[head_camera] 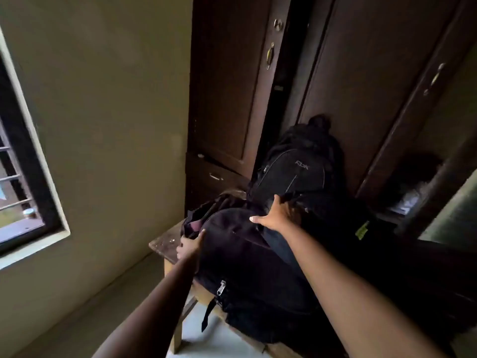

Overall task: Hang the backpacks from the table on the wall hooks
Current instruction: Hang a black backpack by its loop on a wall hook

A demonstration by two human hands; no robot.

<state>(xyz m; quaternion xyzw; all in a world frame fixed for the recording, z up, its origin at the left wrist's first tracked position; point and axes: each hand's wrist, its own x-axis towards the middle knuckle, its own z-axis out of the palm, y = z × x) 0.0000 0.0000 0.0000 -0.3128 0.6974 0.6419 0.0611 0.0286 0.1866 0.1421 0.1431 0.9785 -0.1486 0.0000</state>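
A dark backpack [247, 267] with a silver zipper pull lies on the small wooden table [162, 244], hanging over its near edge. My left hand [189, 245] grips its left side near the top. My right hand [276, 215] presses on its upper right, fingers spread and curled over the fabric. Behind it a second black backpack [294, 174] with grey stitching stands upright against the wardrobe. More dark bags [387, 254] fill the right side of the table. No wall hooks are in view.
A tall dark wooden wardrobe [361, 86] with brass handles stands right behind the table. A barred window [23, 182] is set in the plain wall on the left. Pale floor shows under the table.
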